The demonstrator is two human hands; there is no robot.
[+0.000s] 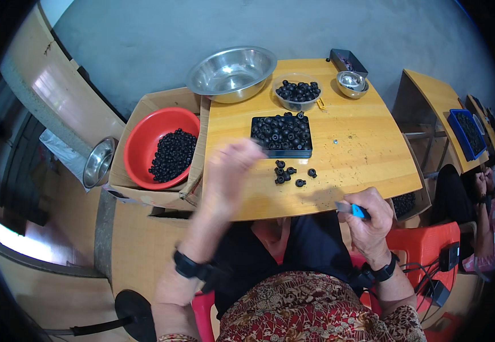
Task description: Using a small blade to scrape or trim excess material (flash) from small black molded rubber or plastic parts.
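Note:
My right hand is closed around a blue-and-black utility knife, its short blade pointing left at the table's front edge. My left hand, smeared by motion, is raised over the table's left part, its fingers nearest the black tray's left edge; whether it holds anything is too blurred to see. Small round black parts with holes fill the dark rectangular tray. Several more loose black parts lie on the wood in front of it, between my hands.
On the wooden table stand a large steel basin, a clear bowl of black parts, small steel bowls and a grey box. Left, a red basin sits in a cardboard box. Another person sits at right.

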